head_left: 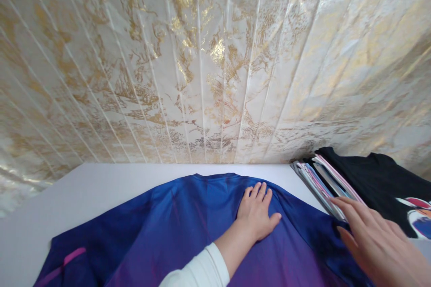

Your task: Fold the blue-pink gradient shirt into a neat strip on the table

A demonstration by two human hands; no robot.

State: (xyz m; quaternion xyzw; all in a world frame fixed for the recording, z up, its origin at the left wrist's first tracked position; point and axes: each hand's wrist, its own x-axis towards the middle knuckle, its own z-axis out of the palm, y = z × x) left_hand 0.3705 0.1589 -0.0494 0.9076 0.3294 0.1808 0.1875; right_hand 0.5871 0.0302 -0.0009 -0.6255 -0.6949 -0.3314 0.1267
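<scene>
A blue and purple shirt (pixel 175 228) lies spread on the white table (pixel 101 184). My left hand (pixel 257 210) rests flat on the shirt near its collar, fingers stretched out and holding nothing. My right hand (pixel 377 237) comes in from the lower right with fingers extended, its fingertips touching the shirt's right edge beside a stack of folded clothes (pixel 323 184). A white sleeve covers my left forearm.
A black folded shirt with a printed picture (pixel 377 184) lies on top of the stack at the right. A white and gold crinkled sheet (pixel 215 63) hangs as a backdrop behind the table.
</scene>
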